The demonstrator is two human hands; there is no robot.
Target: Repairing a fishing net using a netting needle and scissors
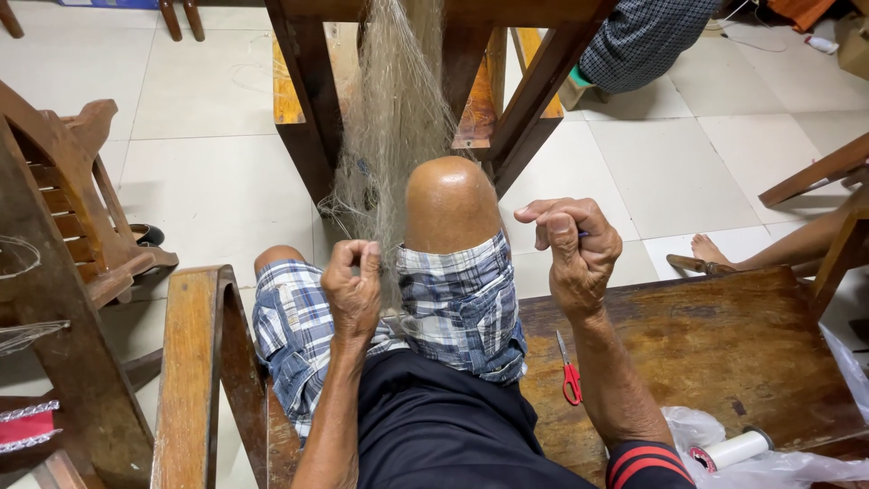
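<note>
Net (pixel 391 118), thin and pale, hangs down from a wooden frame (pixel 312 100) and falls to the person's lap, just beside the raised bare knee (pixel 450 204). The left hand (pixel 353 288) is curled shut and pinches the net's low end, while the right hand (pixel 572 249) is held up near the knee with its fingers pressed together on something small and dark, too tiny to make out. Red scissors (pixel 568 371) lie on the bench (pixel 724 353) near its front edge, and a white spool (pixel 731 448) rests on a plastic bag (pixel 778 466) at the bench's near right corner.
</note>
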